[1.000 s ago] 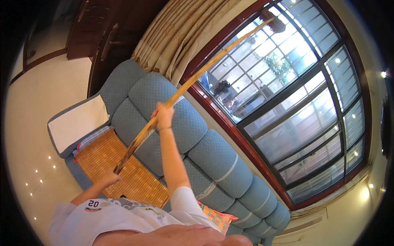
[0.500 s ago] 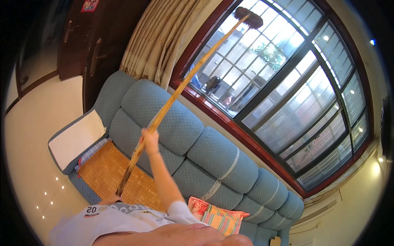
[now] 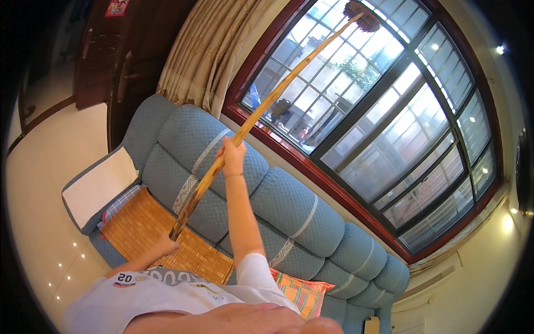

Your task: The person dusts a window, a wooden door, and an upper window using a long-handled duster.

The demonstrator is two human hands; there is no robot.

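head | looks forward-down, tilted | sofa (image 3: 286,197) near, window (image 3: 367,122) farther

Right hand (image 3: 232,157) clenched, arm (image 3: 242,214) outstretched — left hand (image 3: 166,244) lower, apparently clenched.

And here's the nr side: white shirt (image 3: 167,295), w/ a 2-digit no. (image 3: 125,277) upside down on its L part — one's a 0, the other a 2 or a 5, can't tell which! Right of it, big grey lettering (image 3: 178,274), also flipped, partly lost in the folds, no word legible. Further R, a yellow mark (image 3: 209,288) w/ tiny dark script, unreadable. Far L now: red sign (image 3: 117,7) on the dark door (image 3: 99,61), too sm. to read.
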